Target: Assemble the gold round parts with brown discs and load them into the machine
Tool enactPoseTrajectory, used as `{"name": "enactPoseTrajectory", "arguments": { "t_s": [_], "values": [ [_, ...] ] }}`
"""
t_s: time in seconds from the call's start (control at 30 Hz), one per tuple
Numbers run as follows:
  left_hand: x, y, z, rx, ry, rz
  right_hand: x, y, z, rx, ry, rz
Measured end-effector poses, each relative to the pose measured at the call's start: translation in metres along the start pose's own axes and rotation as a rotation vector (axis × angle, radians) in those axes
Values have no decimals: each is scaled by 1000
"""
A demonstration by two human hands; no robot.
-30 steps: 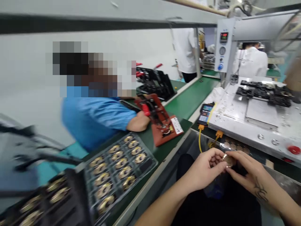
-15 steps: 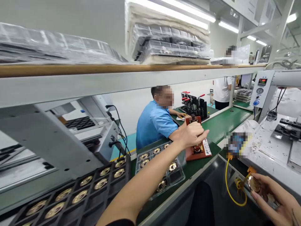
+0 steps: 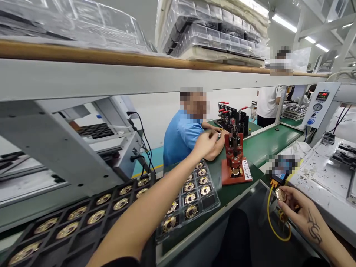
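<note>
Right hand [image 3: 299, 211]: low at the right, fingers pinched on a gold disc [image 3: 281, 194], beside the yellow cable [image 3: 269, 218].
Tray [image 3: 194, 193]: clear, on the green worktop [image 3: 264, 148], with gold parts in its pockets.
Left hand [image 3: 204, 144]: stretched out above the tray, fingers curled shut; whether they hold anything, cannot tell.
Red jig [image 3: 235, 163]: just right of the tray.
Person in blue [image 3: 182, 142]: behind the worktop.

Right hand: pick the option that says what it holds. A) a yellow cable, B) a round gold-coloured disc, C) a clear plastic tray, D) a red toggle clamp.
B: the right hand pinches a round gold-coloured disc at its fingertips, low beside the bench edge, while the red fixture stands apart on the green belt.
</note>
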State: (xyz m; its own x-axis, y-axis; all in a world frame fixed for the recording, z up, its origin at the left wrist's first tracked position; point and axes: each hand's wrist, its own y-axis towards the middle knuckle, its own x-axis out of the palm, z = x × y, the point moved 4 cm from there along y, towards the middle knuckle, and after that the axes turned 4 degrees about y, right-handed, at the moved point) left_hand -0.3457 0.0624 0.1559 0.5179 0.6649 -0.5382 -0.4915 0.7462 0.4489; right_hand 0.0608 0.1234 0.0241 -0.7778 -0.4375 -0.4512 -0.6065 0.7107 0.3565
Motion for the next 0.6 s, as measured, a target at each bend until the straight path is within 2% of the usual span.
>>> {"name": "enactPoseTrajectory", "arguments": {
  "t_s": [0.07, 0.13, 0.2, 0.3, 0.4, 0.6],
  "values": [
    [24, -43, -27, -64, 20, -268, 12, 11, 7, 1, 39, -33],
    [58, -75, -45, -105, 28, -462, 31, 33, 8, -35, 75, -84],
    [92, -89, -56, -127, 42, -542, 53, 60, 6, -80, 86, -131],
    [128, -86, -63, -109, 67, -523, 81, 95, 11, -95, 71, -148],
    [139, -75, -68, -74, 76, -494, 95, 108, 23, -90, 69, -160],
    [133, -72, -74, -54, 46, -527, 104, 119, 44, -62, 102, -180]
  ]
}}
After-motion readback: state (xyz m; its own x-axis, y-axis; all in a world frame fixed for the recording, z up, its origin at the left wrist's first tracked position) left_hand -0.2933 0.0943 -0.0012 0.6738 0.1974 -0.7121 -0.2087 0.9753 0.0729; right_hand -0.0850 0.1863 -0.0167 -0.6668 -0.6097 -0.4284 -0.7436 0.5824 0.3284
